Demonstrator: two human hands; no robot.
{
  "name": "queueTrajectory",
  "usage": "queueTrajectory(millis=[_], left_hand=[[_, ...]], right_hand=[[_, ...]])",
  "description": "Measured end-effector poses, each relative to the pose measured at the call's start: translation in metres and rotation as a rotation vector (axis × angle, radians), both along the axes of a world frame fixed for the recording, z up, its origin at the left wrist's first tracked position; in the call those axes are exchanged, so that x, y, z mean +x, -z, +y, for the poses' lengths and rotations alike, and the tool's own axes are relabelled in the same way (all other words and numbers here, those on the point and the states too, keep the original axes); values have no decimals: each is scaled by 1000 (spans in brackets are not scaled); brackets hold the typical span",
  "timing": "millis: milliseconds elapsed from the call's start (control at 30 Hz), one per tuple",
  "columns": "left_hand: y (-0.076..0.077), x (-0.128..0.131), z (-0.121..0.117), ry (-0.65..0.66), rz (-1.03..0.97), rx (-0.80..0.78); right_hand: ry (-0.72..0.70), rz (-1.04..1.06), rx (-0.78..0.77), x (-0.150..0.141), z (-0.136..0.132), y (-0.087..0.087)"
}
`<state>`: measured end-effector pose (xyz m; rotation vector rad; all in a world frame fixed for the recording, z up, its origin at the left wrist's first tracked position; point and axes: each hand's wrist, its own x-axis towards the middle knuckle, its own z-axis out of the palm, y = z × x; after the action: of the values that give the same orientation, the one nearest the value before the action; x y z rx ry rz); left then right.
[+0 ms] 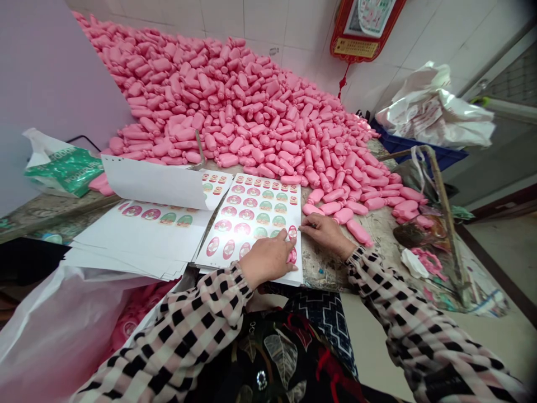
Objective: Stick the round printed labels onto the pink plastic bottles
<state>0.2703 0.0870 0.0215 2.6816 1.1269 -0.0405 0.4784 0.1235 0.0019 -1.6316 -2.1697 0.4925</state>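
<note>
On the green bag point(69, 169), white capitals are printed; "WOOD" can be made out, the letters after it being blurred. On the sheet point(255, 207), the lettering of the stickers point(229, 211) is too small to be read. Characters on the wall hanging point(369, 28) and its gold plate point(356, 49), and red print on the white bag point(436, 116), cannot be deciphered.

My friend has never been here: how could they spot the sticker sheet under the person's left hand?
Find the big heap of pink bottles, then look just in front of it. The sticker sheet lies there, partly covered by the left hand. Unlike the paper stack on its left, with a curled white page, it lies flat, rows of stickers showing.
</note>
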Motion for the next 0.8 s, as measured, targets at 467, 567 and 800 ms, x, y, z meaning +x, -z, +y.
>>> queueTrajectory(millis=[467, 567, 800], left_hand=[[-1, 0, 0, -11, -5, -25], [-2, 1, -1, -21, -1, -38], [-1, 0, -1, -13, -5, -22]], right_hand=[[174, -28, 81, -12, -18, 5], [154, -109, 99, -13, -17, -1], [127, -214, 59, -13, -16, -10]])
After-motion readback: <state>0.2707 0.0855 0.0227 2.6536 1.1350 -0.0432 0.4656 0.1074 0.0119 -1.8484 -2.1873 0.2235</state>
